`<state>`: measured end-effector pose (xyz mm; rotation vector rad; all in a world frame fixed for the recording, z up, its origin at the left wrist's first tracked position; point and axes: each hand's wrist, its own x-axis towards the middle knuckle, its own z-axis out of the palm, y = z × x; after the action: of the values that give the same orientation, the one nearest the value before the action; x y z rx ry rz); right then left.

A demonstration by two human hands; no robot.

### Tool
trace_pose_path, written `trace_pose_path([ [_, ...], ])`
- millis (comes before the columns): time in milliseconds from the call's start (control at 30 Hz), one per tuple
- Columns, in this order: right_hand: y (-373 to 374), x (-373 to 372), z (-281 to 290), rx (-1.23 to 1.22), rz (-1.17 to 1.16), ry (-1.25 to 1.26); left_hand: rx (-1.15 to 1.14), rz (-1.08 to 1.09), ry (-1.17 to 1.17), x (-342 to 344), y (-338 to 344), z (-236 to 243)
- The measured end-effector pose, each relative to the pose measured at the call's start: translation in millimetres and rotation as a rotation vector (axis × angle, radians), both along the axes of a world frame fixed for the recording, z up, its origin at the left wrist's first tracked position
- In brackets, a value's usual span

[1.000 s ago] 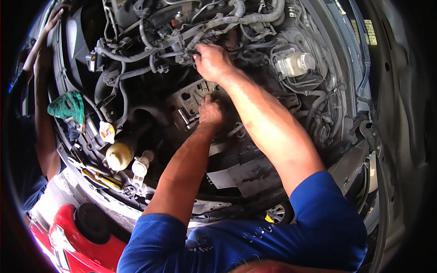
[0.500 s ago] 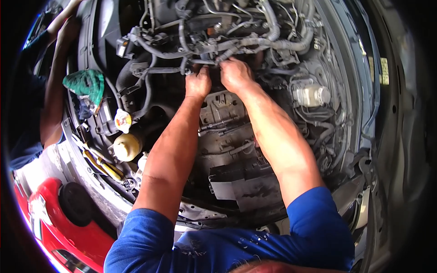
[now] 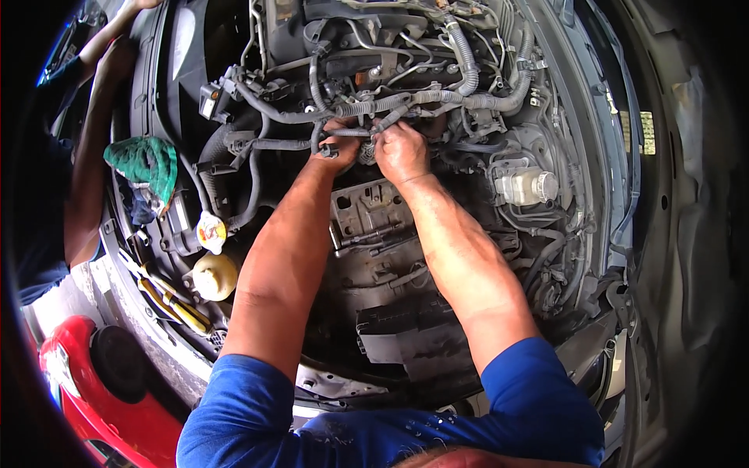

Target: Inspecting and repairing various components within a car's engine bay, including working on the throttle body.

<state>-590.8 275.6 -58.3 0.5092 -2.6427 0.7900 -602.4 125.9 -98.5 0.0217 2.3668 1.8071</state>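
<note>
Curled inward, the right hand [image 3: 402, 156] meets the right end of a thin grey conduit [image 3: 347, 133]; its fingertips are hidden, so whether it grips the conduit I cannot tell. The left hand [image 3: 337, 160] reaches up behind the same conduit, with a small dark connector [image 3: 330, 150] in front of it; its hold cannot be told either. The conduit lies near the middle of the engine bay [image 3: 147, 101], just below a thicker ribbed wiring harness [image 3: 374, 107]. Nearer the person is a pale metal bracket [image 3: 363, 204], then a black box [image 3: 417, 335] toward the near edge. Along the left edge are a green cloth [image 3: 144, 164], a cream reservoir [image 3: 214, 277] and yellow-handled tools [image 3: 189, 316].
</note>
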Motion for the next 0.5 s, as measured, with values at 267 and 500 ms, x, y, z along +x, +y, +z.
trace_pose_path([
  [267,-5,-3,-3,0.042,-0.025,0.005,-0.053,-0.051,0.164,-2,-4,-18],
  [500,2,-4,-3,0.111,-0.032,-0.103,-0.109,-0.029,0.247,-3,3,-15],
])
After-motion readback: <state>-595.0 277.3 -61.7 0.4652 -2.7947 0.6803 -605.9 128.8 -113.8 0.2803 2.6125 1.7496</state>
